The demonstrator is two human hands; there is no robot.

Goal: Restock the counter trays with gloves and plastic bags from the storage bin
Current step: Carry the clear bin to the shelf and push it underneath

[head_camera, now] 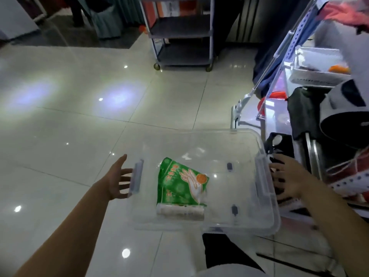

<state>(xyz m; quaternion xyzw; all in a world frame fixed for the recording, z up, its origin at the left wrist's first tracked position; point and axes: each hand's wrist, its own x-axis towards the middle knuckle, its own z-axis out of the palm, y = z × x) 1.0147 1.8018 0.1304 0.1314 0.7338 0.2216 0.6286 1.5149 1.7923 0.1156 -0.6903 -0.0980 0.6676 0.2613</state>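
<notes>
A clear plastic storage bin (pixel 239 136) sits on the tiled floor in front of me, without a lid. Inside lie a green pack of disposable gloves (pixel 177 182) and, just in front of it, a roll of clear plastic bags (pixel 180 211). My left hand (pixel 119 178) is open beside the bin's left latch handle, fingers spread, just short of touching it. At the right latch handle my right hand (pixel 285 178) is open too, fingers spread close to the rim.
A metal counter frame with a white tray (pixel 315 64), dark cloth and a black-and-white appliance (pixel 345 116) stands close on the right. A grey wheeled shelf cart (pixel 181 37) is at the back. Glossy floor tiles extend to the left.
</notes>
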